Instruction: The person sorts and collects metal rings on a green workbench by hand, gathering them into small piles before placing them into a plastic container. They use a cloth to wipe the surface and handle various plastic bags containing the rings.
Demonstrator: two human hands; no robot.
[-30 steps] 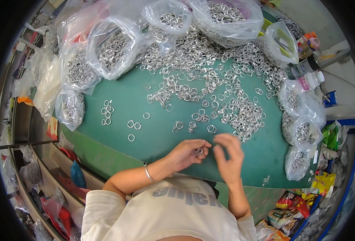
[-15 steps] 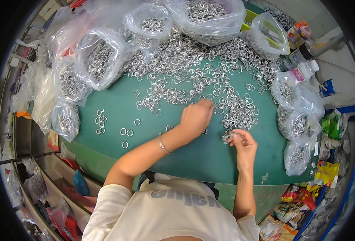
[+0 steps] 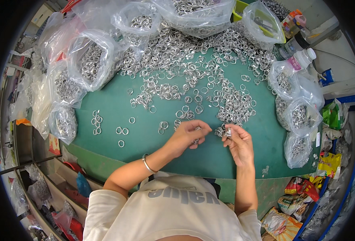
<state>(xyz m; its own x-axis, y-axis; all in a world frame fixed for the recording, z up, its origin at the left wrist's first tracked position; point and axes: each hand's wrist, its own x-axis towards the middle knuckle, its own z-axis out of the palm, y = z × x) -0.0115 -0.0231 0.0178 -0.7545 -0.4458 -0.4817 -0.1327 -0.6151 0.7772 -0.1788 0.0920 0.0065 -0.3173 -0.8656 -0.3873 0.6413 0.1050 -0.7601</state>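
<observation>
Both of my hands are close together near the front middle of the green table. My left hand (image 3: 188, 135) has its fingers curled round some silver metal rings (image 3: 196, 141), only partly visible between the fingers. Just to its right, my right hand (image 3: 240, 146) pinches a small stack of silver rings (image 3: 228, 132) between thumb and fingers. A few loose rings (image 3: 220, 130) lie by its fingertips. Beyond the right hand spreads a dense pile of rings (image 3: 235, 105). Smaller clusters of rings (image 3: 185, 113) lie beyond the left hand.
A large heap of rings (image 3: 165, 48) covers the table's far side. Clear plastic bags of rings stand along the left (image 3: 91, 60), the back (image 3: 193, 20) and the right (image 3: 300, 116). A white-capped bottle (image 3: 302, 60) stands at right. Separate rings (image 3: 121, 143) lie at left.
My left hand has drawn back from the pile toward me, uncovering rings on the table, and is now beside my right hand. My right hand stays near the same spot, still pinching rings.
</observation>
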